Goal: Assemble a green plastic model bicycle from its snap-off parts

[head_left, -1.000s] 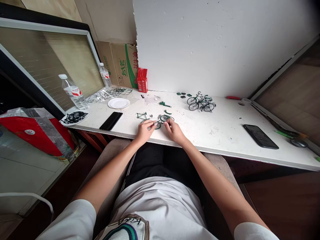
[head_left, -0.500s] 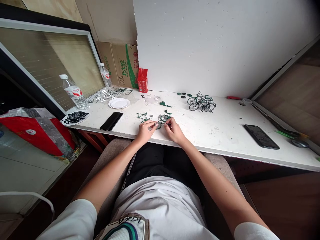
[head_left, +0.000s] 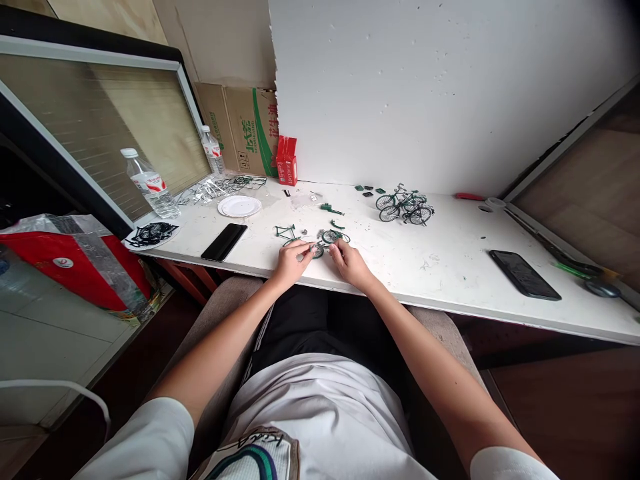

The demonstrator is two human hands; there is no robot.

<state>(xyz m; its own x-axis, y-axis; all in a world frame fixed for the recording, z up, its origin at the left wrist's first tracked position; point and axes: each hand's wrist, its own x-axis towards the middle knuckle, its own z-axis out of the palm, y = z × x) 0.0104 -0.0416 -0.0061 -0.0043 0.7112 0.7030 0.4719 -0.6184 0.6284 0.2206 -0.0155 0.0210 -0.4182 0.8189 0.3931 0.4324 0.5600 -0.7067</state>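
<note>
Found on the box (head_left: 240,127) at the back wall: large green Chinese characters, turned sideways, likely 北大荒, with a line of small Latin letters beside them, too small to read. Seen at its right edge, in red: 花生油, partly cut off by the board (head_left: 425,87). Noticed on the near bottle (head_left: 149,183): a red and white label, words too blurred. Same on the far bottle (head_left: 213,152). Printed on the shirt (head_left: 260,441), in black handwritten style: something like "Kida", letters not certain. Marked on the red bag (head_left: 63,262): a round white logo, unreadable. Nothing legible on the red carton (head_left: 287,161).
</note>
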